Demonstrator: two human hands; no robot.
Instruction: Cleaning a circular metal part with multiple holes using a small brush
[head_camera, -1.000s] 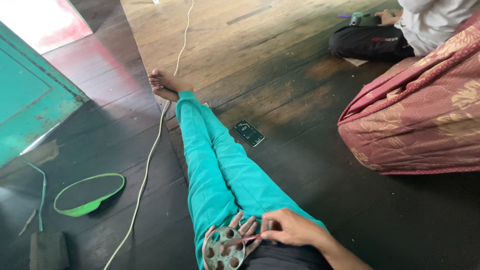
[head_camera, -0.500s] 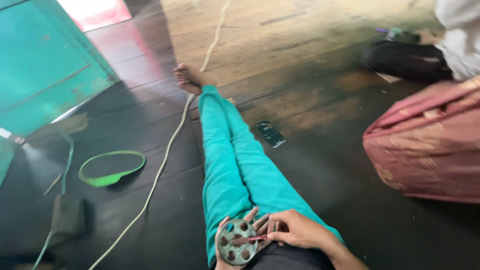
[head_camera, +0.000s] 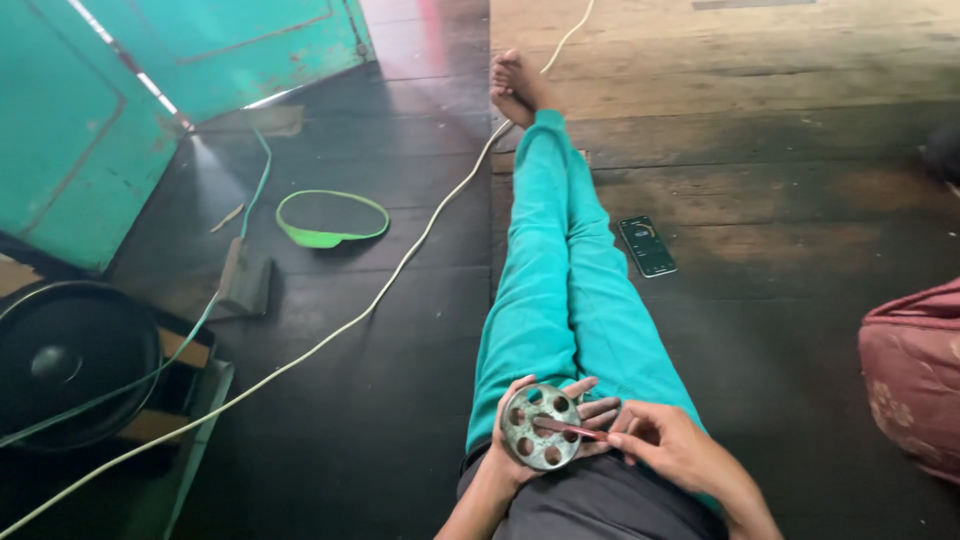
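**Perforated disc held over the lap, floor open on both sides**

The person sits on a dark wooden floor (head_camera: 360, 420) with legs in teal trousers (head_camera: 560, 280) stretched forward. The left hand (head_camera: 520, 445) cradles a round metal disc (head_camera: 541, 427) pierced with a ring of holes; its fingers (head_camera: 598, 410) are clenched behind and around the rim, tips showing past the right edge. The right hand (head_camera: 672, 448) pinches a thin reddish rod (head_camera: 570, 430) that lies across the face of the disc, its tip near the centre. The disc sits just above the lap, close to the bottom edge of the view.

A dark phone (head_camera: 647, 246) lies on the floor just right of the knees. A pale cord (head_camera: 330, 335) runs diagonally on the left, and beyond it rests a green hoop (head_camera: 330, 236). A black round speaker (head_camera: 60, 365) sits at the left edge, below a teal door (head_camera: 90, 110). A red patterned cushion (head_camera: 915, 375) meets the right edge. Bare boards lie open between the legs and the cord.
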